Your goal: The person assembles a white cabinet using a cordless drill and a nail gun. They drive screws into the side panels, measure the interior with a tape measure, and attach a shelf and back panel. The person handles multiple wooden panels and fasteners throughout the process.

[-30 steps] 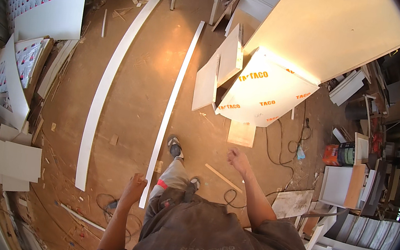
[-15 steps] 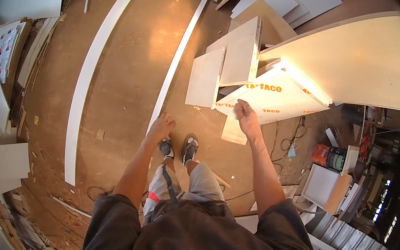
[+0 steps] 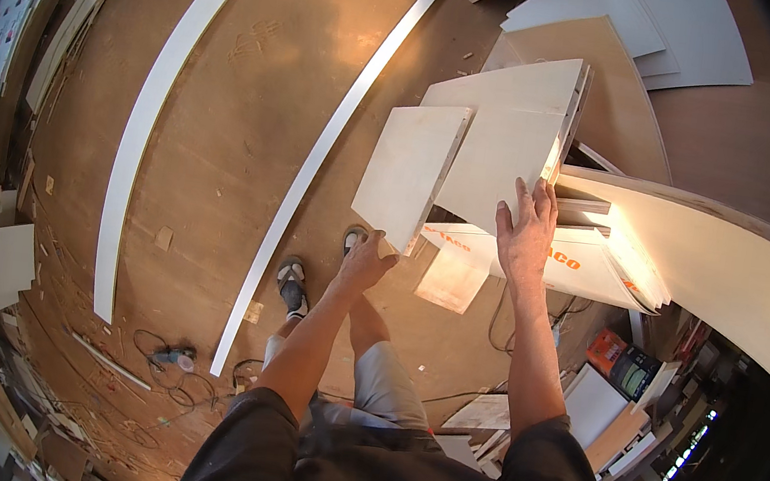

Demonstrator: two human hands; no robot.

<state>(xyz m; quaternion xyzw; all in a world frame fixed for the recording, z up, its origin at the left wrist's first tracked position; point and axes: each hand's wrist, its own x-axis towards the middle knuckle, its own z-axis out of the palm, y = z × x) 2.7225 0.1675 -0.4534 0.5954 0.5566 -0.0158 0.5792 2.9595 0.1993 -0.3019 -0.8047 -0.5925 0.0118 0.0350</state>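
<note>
Pale panels (image 3: 500, 163) stand ahead of the person, slightly right of the middle of the view, the smaller one (image 3: 410, 167) overlapping the larger at its left. Half a second ago both hands were short of them, the left over the end of a thin white strip (image 3: 317, 165) and the right over a printed sheet; now both have come up to the panels, which I judge brings the work from approach to first handling. The left hand (image 3: 367, 265) is at the smaller panel's lower corner, fingers loosely bent and thumb apart; whether it has taken hold there, I cannot tell. The right hand (image 3: 528, 234) is spread, its fingers only slightly curled at the larger panel's right edge, with no closed grip showing; how firmly it touches cannot be made out. Below and behind the right hand lies that printed sheet (image 3: 593, 266), white with orange marks, beside a broad pale board (image 3: 718, 267). A small wooden offcut (image 3: 452, 280) lies between the hands on the brown floor (image 3: 218, 191), and farther left runs a wide white strip (image 3: 153, 106).
</note>
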